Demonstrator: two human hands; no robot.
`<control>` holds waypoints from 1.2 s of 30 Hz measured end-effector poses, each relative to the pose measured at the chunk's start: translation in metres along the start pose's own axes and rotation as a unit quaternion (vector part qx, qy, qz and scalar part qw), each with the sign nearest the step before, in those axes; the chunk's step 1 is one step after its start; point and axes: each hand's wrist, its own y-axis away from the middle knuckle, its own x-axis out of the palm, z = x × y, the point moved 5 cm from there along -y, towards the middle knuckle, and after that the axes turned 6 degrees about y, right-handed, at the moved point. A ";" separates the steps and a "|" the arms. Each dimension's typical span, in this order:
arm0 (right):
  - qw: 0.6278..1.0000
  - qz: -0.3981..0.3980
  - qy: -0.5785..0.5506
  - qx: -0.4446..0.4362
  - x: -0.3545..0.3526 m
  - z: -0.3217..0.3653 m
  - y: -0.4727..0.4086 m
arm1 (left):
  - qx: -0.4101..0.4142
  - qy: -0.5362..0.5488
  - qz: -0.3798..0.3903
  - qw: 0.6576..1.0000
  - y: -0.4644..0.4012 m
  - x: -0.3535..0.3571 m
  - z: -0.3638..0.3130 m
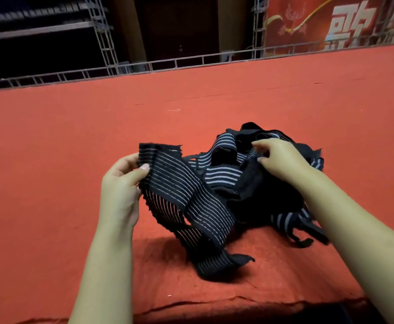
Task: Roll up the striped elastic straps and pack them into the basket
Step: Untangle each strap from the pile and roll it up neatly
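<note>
A wide black elastic strap with thin white stripes [186,197] hangs lifted above the red cloth surface [51,160]. My left hand [121,183] pinches its upper end between thumb and fingers. The strap's loose tail [224,265] lies on the cloth near the front. Behind it sits a tangled pile of black and grey-striped straps [249,183]. My right hand [282,160] reaches into the top of that pile, fingers curled on a strap fold. No basket is in view.
The red cloth's frayed front edge [214,302] runs along the bottom. A metal truss rail [168,64] borders the far edge, with dark space behind. A red banner with white characters [345,24] stands at the back right.
</note>
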 end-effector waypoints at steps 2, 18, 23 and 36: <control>0.999 -0.006 -0.025 -0.035 -0.008 0.020 0.012 | 0.007 0.001 0.013 1.000 0.000 0.005 -0.007; 0.896 0.227 -0.361 -0.127 0.037 0.077 0.091 | 0.109 0.011 -0.111 0.988 -0.008 -0.023 -0.048; 0.903 0.170 -0.390 -0.057 0.044 0.057 0.086 | 0.104 -0.008 -0.144 0.984 -0.022 -0.036 -0.047; 0.730 0.061 -0.671 0.120 0.017 0.028 0.075 | 0.031 -0.104 -0.147 0.983 -0.023 -0.053 0.001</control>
